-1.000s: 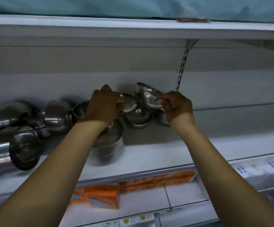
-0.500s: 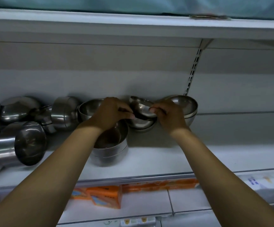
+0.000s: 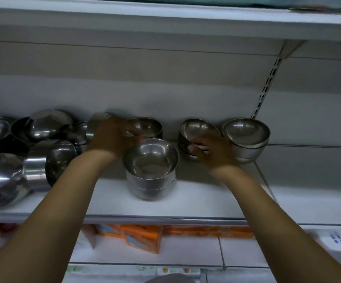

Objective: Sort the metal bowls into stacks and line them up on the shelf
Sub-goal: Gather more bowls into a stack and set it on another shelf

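Middle shelf (image 3: 206,197), white, bowls all along it. My left hand (image 3: 112,137) is up at the back wall, fingers curled over the near-left rim of the rear bowl (image 3: 147,125), which sits upright against the wall just behind the front stack (image 3: 151,166). That front stack is several nested steel bowls, mouth up, standing towards the shelf's front edge between my two forearms. My right hand (image 3: 214,154) is at the small stack (image 3: 198,129), a few shallow bowls nested and tipped slightly towards me at the back of the shelf. Its fingertips are bent against the stack's near wall, low down; whether they pinch it or only touch it I cannot tell (the frame is smeared there and my thumb is hidden). Just beside my right hand, touching or nearly so, stands the right-hand stack (image 3: 247,137), wider bowls, upright, close to the slotted upright (image 3: 267,86) in the back panel. Far left, the unsorted bowls (image 3: 22,150) lie in a heap: some on their sides, some upside down, leaning on one another, the nearest ones by my left forearm. On the shelf below, orange boxes (image 3: 143,237) show under the front lip.
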`<state>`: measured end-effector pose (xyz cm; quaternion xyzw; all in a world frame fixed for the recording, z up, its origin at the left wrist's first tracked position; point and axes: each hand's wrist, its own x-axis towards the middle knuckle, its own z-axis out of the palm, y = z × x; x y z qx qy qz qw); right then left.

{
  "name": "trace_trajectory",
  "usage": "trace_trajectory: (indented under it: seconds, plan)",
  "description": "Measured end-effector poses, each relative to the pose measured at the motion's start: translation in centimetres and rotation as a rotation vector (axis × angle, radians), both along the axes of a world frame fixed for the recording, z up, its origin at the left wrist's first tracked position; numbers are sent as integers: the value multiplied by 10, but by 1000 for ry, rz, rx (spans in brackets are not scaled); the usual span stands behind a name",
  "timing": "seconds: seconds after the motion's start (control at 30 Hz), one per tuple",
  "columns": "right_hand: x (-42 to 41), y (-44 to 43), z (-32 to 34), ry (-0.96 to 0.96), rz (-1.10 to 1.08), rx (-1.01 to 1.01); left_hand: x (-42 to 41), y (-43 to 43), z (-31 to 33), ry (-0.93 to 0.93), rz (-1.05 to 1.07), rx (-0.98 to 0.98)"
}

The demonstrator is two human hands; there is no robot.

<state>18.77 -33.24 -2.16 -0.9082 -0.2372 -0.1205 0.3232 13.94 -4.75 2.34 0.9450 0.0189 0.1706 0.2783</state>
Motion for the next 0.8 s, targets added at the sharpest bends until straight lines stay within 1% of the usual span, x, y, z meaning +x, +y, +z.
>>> trace_trajectory:
  seconds: [0.07,0.13,0.3,0.4,0.47,0.57,0.67,0.8]
  plan:
    - [-3,5,0,28,14,39,-1,4,-3,-12,-11,-3]
    - [-4,10,1,29,11,74,-1,6,-3,-53,-43,34]
    - [-1,25,11,-142,-9,66,0,19,-1,-64,-107,97]
    - [-7,37,25,-184,23,135,0,27,0,-44,-204,135]
    - [-14,43,30,-146,66,164,3,31,0,-36,-255,172]
    - [-25,51,29,37,126,175,6,32,1,-76,-272,176]
    - [-32,58,19,95,119,186,7,31,-3,-192,-258,88]
    - [-38,64,9,98,59,234,14,32,-14,-164,-181,-216]
